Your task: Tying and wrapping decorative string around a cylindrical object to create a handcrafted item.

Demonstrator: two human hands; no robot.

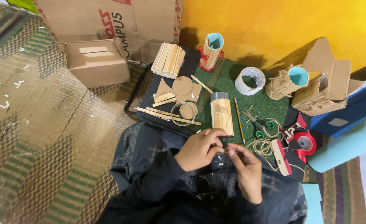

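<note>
Small pale stick piece [223, 150] pinched between both hands [199, 148] [246, 171] over the lap, stick-clad cylinder [222, 113] at 12 o'clock.

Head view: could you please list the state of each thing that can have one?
Left hand: pinching a small piece.
Right hand: fingertips at the same piece.
Stick cylinder: lying on its side.
Blue-lined tube: upright, open-topped.
Scissors: slightly open.
Cardboard box: closed.
Tape roll: lying flat.

Small item pinched between left hand [199, 148] and right hand [246, 170] fingertips: too small, blurred. Blue box [340, 112] cut off by right edge.
</note>
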